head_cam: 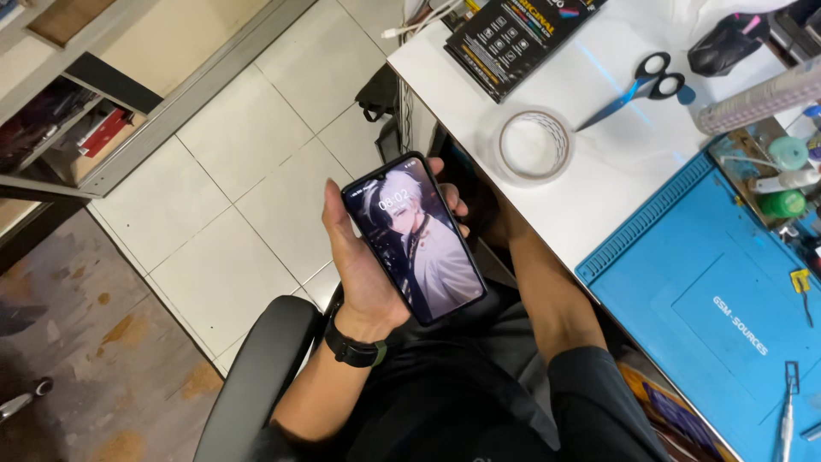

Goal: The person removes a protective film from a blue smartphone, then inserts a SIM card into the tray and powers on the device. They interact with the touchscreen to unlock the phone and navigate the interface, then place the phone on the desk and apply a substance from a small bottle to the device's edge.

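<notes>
Cradling a slim black smartphone (415,239) with a lit screen showing a pale-haired cartoon figure, the left hand (363,257) wraps its edges, fingertips curled over the far side, above the lap. The right hand is hidden behind the phone, its grip impossible to tell. Beyond the left hand, a clear tape roll (534,144) and blue-handled scissors (637,88) lie on the white bench (599,197); a firm, level hold seems wise.

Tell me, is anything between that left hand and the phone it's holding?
Nothing visible: the left hand grips the black smartphone with a lit screen directly, fingers wrapped round its far edge.
</notes>
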